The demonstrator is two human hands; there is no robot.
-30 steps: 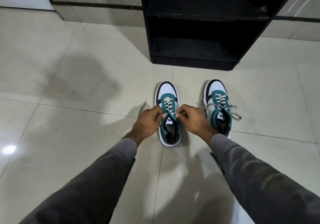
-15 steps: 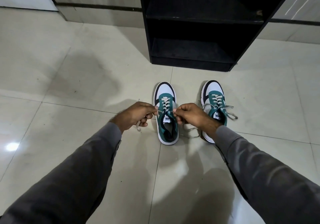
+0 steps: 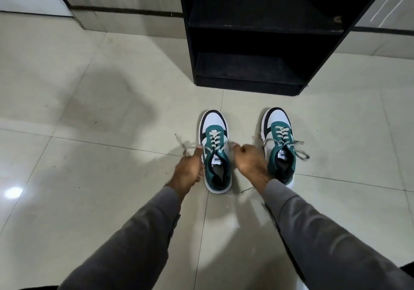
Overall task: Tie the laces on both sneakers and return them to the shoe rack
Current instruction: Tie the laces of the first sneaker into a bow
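Note:
Two white, green and black sneakers stand side by side on the floor, toes toward a black shoe rack (image 3: 246, 81). My left hand (image 3: 187, 171) is at the left side of the left sneaker (image 3: 215, 153), pinching its left lace end, which trails out to the left. My right hand (image 3: 251, 163) is between the two shoes, closed on the same sneaker's right lace end. Both laces are pulled out sideways from the top eyelets. The right sneaker (image 3: 280, 148) has loose untied laces (image 3: 300, 153) spread on both sides; my right wrist hides its heel edge.
The black shoe rack has two dark shelves, both with nothing on them. Pale glossy floor tiles (image 3: 89, 132) surround the shoes. A wall base with a dark stripe (image 3: 125, 11) runs behind on the left. Grey sleeves cover both my forearms.
Both hands have moved apart from the sneaker's tongue, drawing its lace ends out to each side. The view has shifted slightly.

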